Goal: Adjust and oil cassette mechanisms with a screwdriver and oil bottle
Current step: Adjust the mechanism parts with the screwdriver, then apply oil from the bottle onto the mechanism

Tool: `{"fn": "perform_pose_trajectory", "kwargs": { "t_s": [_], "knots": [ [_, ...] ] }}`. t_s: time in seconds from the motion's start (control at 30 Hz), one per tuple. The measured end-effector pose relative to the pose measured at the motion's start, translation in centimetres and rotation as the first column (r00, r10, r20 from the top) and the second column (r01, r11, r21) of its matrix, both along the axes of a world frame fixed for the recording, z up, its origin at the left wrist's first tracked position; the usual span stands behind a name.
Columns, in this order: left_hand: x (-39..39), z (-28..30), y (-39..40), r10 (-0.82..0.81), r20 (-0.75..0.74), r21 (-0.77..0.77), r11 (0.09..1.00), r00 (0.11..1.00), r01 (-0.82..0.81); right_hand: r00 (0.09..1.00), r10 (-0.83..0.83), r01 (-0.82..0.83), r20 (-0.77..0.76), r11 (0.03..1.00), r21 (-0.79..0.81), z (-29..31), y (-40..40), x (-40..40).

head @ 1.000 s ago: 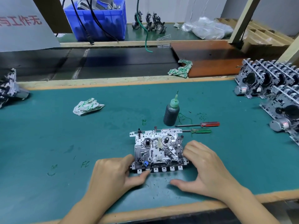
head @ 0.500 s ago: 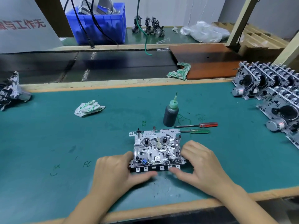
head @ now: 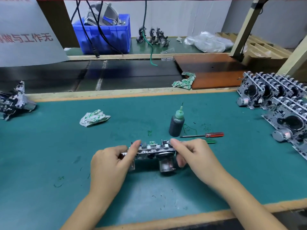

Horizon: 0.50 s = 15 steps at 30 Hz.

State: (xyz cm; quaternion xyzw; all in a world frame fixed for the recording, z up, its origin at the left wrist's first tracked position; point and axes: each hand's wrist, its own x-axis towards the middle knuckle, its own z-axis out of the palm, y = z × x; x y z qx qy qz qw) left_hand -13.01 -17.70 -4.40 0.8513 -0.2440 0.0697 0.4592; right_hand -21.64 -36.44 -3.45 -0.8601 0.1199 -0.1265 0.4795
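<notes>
Above the green tabletop (head: 49, 155), we grip the cassette mechanism (head: 152, 151) at both ends, left hand (head: 109, 163) and right hand (head: 197, 160) fingers curled, tilting it edge-up, presumably for inspection; oil bottle (head: 176, 126) and screwdrivers (head: 204, 135) wait just behind.

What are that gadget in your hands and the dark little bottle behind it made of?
The cassette mechanism looks like stamped sheet metal, bright and shiny, with a few small plastic parts. The oil bottle seems soft plastic, dull and dark, with a green nozzle tipped by what looks like a thin metal needle.
</notes>
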Motion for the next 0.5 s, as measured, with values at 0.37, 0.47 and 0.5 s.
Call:
{"fn": "perform_pose_trajectory", "kwargs": {
  "t_s": [0.37,0.47,0.5],
  "knots": [
    [-0.2,-1.7,1.5,-0.073,0.154,0.279,0.96,0.985,0.027,0.987,0.079,-0.106,-0.137,0.973,-0.204,-2.0,-1.7,0.8],
    [-0.3,-2.5,1.2,-0.098,0.239,0.329,0.944,0.966,0.015,0.933,-0.32,0.323,0.163,0.946,0.004,-1.4,-2.3,1.3],
    [-0.3,-2.8,1.1,-0.104,0.263,0.337,0.942,0.959,0.009,0.886,-0.41,0.412,0.215,0.91,0.041,-1.1,-2.5,1.7]
  ]
}}
